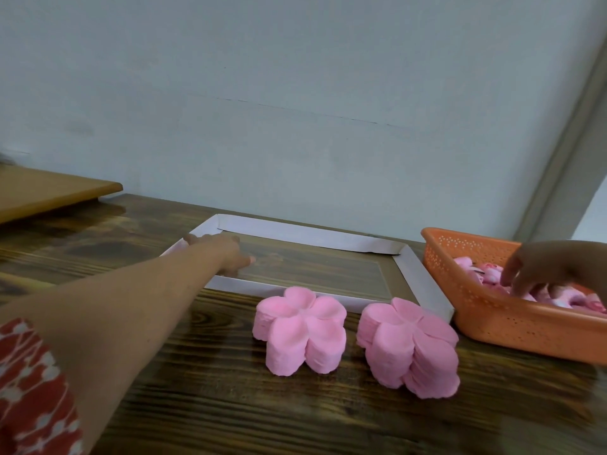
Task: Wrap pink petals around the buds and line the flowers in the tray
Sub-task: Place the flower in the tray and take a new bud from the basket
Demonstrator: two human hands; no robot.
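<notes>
Two thick stacks of pink flower-shaped petals stand on the wooden table, one (300, 330) left of the other (409, 346). Behind them lies a shallow white tray (407, 267) with a see-through bottom. My left hand (226, 251) stretches over the tray's left rim, fingers resting at its inner left part; it is blurred and seems to hold nothing. My right hand (542, 267) reaches into the orange basket (512, 320), fingers curled down among the pink and white buds (486, 274). Whether it grips a bud is hidden.
A light wooden board (49, 188) sits raised at the far left. A pale wall rises right behind the tray. The basket stands against the tray's right rim at the table's right side. Dark wooden tabletop (230, 405) stretches in front of the petal stacks.
</notes>
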